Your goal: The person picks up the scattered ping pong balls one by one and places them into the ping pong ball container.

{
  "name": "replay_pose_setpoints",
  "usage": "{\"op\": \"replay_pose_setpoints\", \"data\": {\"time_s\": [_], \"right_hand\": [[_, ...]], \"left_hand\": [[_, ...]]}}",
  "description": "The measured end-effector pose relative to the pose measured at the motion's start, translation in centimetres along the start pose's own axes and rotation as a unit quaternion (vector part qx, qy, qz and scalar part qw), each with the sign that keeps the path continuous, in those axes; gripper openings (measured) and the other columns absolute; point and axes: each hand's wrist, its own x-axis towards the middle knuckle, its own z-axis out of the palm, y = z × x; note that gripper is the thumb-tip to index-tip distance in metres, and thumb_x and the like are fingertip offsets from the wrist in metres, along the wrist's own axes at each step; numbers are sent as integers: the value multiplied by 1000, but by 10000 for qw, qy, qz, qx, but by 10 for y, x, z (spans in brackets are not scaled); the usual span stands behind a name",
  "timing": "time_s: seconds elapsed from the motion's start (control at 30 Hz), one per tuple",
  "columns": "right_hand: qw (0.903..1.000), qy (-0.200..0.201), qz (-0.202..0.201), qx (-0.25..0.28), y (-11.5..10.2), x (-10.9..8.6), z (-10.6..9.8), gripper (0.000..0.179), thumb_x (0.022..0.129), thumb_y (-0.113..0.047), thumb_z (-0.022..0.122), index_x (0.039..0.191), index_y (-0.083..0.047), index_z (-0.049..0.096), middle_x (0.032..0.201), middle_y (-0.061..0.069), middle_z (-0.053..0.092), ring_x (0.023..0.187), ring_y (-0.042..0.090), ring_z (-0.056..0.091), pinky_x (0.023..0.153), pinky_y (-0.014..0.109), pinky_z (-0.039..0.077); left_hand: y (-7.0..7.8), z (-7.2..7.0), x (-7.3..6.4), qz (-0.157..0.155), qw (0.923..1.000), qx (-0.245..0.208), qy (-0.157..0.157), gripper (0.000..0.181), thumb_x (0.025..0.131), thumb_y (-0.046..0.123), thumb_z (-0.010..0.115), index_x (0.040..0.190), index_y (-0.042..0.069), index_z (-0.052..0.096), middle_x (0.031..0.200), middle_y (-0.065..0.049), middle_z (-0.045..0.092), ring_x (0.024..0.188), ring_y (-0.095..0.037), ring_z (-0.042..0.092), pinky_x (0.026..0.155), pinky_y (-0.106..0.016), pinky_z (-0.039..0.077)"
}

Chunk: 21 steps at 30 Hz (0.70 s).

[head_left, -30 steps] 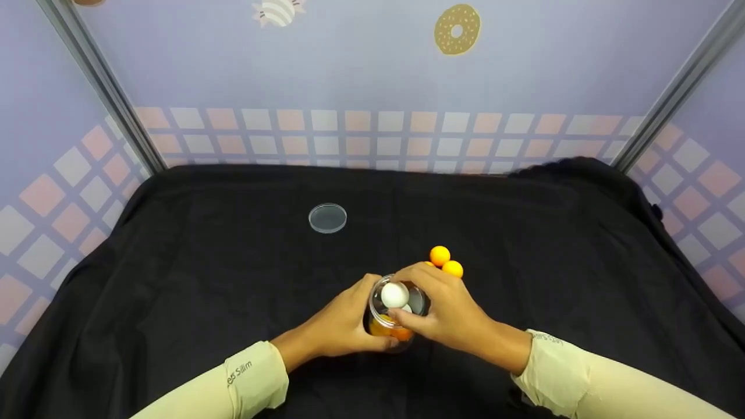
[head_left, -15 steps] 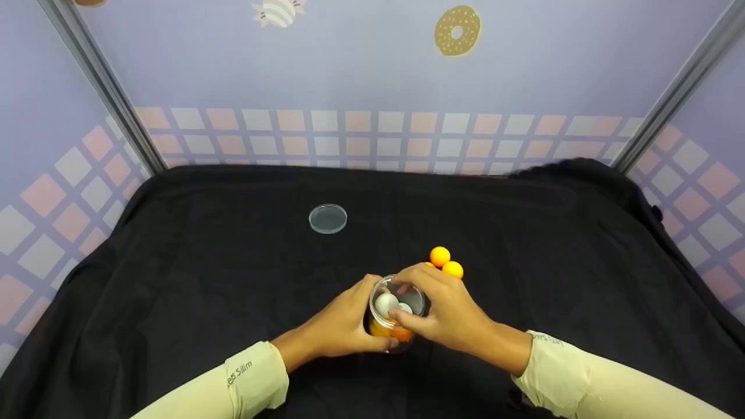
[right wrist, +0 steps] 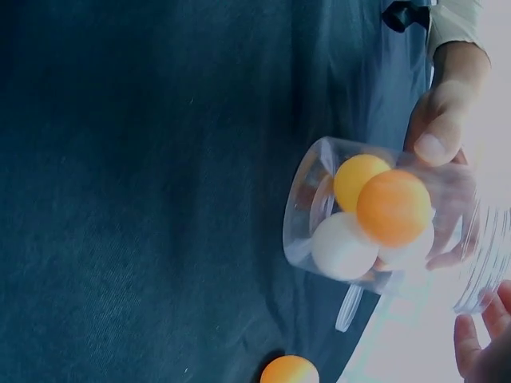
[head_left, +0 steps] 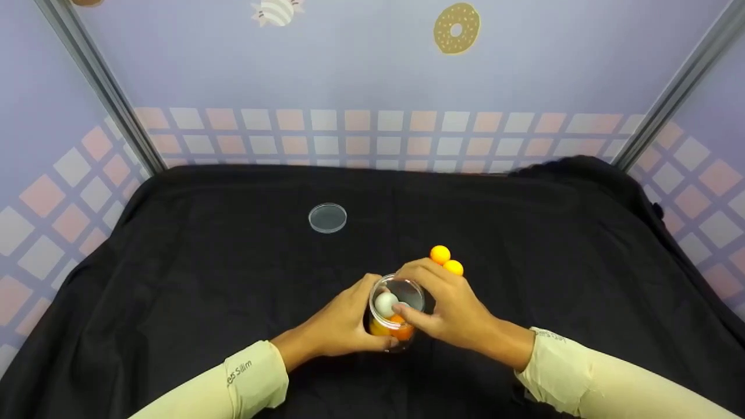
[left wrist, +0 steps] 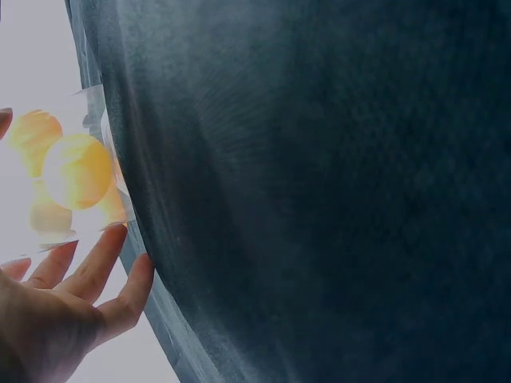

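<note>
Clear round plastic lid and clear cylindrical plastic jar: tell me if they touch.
Apart. The head view shows bare black cloth between the lid and the jar, which the left hand holds.

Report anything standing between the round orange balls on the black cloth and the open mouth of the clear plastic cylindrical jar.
In the head view, only the right hand stands in the way, at the right side of the jar, between its mouth and the orange balls. Nothing else visible does; the clear round lid lies apart.
</note>
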Motion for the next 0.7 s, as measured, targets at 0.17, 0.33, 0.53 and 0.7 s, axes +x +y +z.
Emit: {"op": "replay_pose_setpoints", "data": {"time_s": [0.17, 0.33, 0.53, 0.7], "right_hand": [[9996, 112, 194, -155, 11, 1, -6, 31, 86, -16, 79, 114, -9, 69, 117, 2, 68, 106, 17, 67, 92, 26, 55], [9983, 168, 476, -298, 26, -1, -12, 29, 89, -14, 76, 117, -11, 69, 119, 0, 68, 107, 15, 67, 93, 25, 55], [9948, 120, 893, -485, 48, -7, -18, 30, 89, -14, 76, 118, -13, 70, 119, -3, 67, 109, 11, 65, 96, 25, 53], [9916, 106, 1130, -628, 65, -13, -21, 30, 89, -16, 77, 118, -11, 70, 118, -2, 67, 109, 12, 65, 97, 28, 54]], "left_hand": [[-1, -1, 0, -15, 9999, 98, -12, 80, 74, 51, 86, 132, 18, 42, 119, 6, 57, 106, -9, 61, 95, -30, 54], [-1, 0, 0, -23, 9999, 142, 22, 81, 74, 53, 86, 133, 20, 42, 121, 5, 58, 109, -9, 61, 98, -32, 53], [-1, 1, 0, -73, 9998, 161, 49, 81, 73, 53, 86, 133, 20, 43, 121, 5, 58, 110, -9, 61, 100, -32, 52], [1, 0, 0, -146, 9998, 130, 17, 82, 72, 52, 87, 133, 18, 43, 121, 5, 58, 110, -9, 61, 100, -32, 52]]}}
